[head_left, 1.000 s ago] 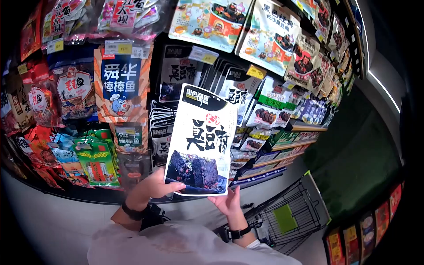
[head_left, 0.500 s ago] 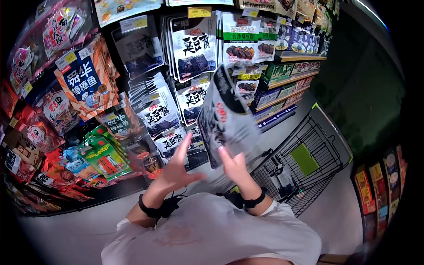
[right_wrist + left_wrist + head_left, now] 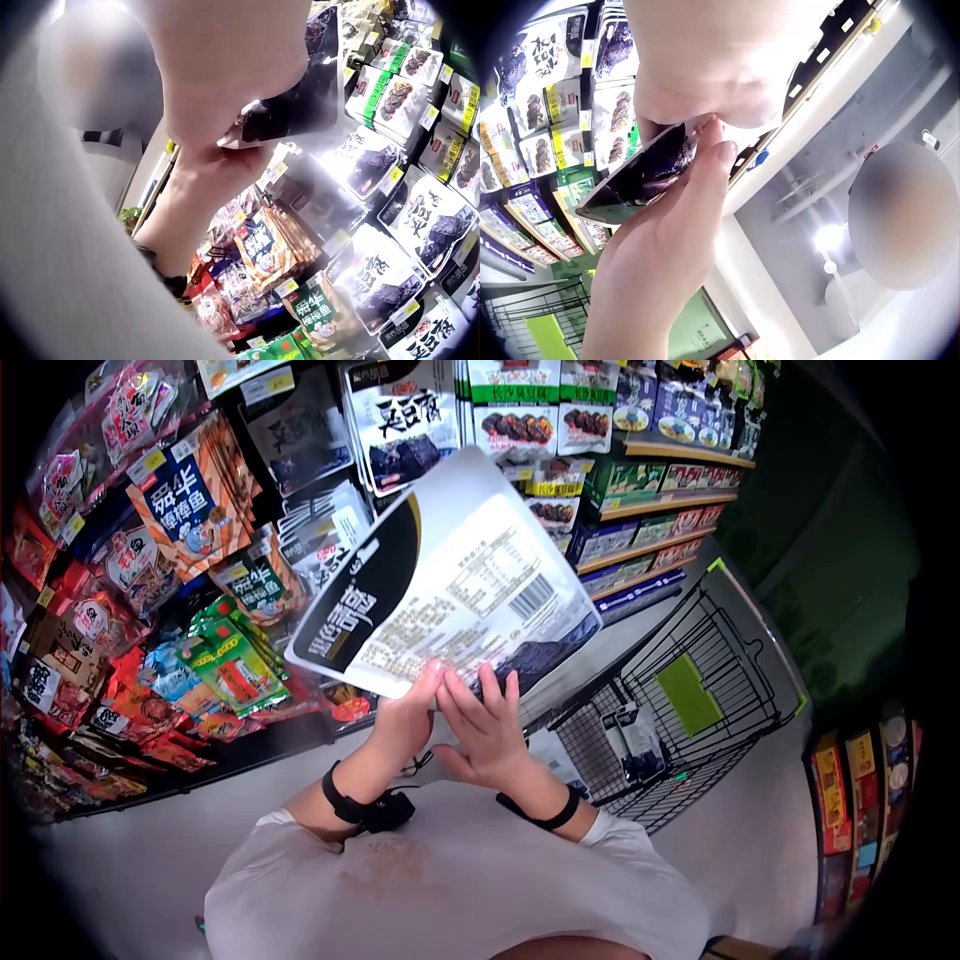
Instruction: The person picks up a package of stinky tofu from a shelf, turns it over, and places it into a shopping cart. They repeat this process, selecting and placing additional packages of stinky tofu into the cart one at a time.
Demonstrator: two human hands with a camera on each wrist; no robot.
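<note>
In the head view, a large white and black pouch of stinky tofu [image 3: 480, 560] is tilted in front of the shelves. Its printed back, with a barcode, faces me. My left hand [image 3: 402, 715] pinches the lower edge, thumb on the near face and its other fingers hidden behind. Beside it, my right hand [image 3: 485, 735] lays nearly straight fingers against the back's lower part, its thumb below the edge. The left wrist view shows the dark pouch bottom [image 3: 641, 180] between the two hands. From the right wrist, the pouch's dark end [image 3: 300, 105] sticks out past the near hand.
Hanging racks hold similar pouches [image 3: 400, 420], orange fish snack bags [image 3: 190, 510] and green bags [image 3: 235, 665]. Shelves of boxes [image 3: 650, 515] stand to the right. A wire shopping cart [image 3: 740, 630] with a green panel carries black and white packs [image 3: 632, 742].
The pouch has turned from its front to its back. Half a second ago the right hand held it with the left hand apart; now the left hand grips it. The view has shifted too.
</note>
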